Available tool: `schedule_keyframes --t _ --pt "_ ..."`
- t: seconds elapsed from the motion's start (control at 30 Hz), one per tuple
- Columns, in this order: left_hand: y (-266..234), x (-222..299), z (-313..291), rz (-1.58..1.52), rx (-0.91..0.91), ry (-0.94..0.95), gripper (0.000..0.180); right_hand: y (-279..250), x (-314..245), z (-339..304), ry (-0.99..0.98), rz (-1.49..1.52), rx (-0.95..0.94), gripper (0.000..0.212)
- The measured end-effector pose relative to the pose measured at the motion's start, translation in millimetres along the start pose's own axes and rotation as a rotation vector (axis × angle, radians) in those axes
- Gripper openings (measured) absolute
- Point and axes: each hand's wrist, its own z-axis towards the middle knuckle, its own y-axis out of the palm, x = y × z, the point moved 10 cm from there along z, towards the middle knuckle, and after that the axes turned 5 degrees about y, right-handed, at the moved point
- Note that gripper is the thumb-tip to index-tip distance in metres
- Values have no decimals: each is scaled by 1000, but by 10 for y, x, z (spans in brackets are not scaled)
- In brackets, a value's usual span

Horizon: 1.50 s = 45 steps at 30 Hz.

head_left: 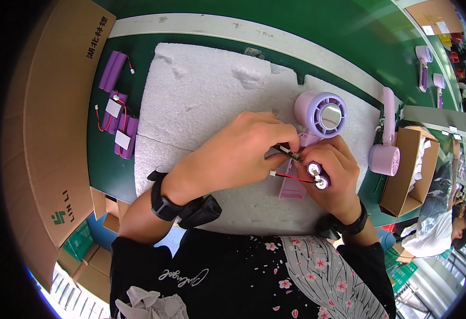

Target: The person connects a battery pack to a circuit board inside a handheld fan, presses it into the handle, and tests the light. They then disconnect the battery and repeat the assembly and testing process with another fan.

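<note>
A lilac handheld fan lies on the white foam board, its round head away from me and its handle shell toward me, partly hidden by my hands. My left hand pinches a small dark circuit board just below the fan head. Curled in my right hand is a purple battery pack, its two cell ends facing up with metal tabs. A red and black lead runs left from it to a white connector under my left fingers. My right fingertips come close to the board.
Several purple battery packs with leads lie left of the foam, beside a large carton. Another lilac fan and an open cardboard box stand at right. More fans are farther off. A person sits at far right.
</note>
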Motion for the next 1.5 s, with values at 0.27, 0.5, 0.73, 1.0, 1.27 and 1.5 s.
schedule_keyframes --t 0.27,0.5,0.73,1.0,1.27,1.5 --pt "-25 102 25 15 -3 86 27 10 -10 -12 2 -10 -21 31" --pt "-38 68 -18 32 53 83 24 50 -39 -23 27 -49 -89 30" --pt "78 164 -21 -9 -35 62 24 28 -95 -69 29 -44 -135 36" --pt "97 135 -15 -83 16 80 26 -4 38 -110 31 39 -185 42" --pt "117 -27 -25 -270 -15 -162 24 -256 326 -193 188 286 146 24" --pt "166 -220 -102 -434 37 -328 21 -207 277 -144 162 189 29 21"
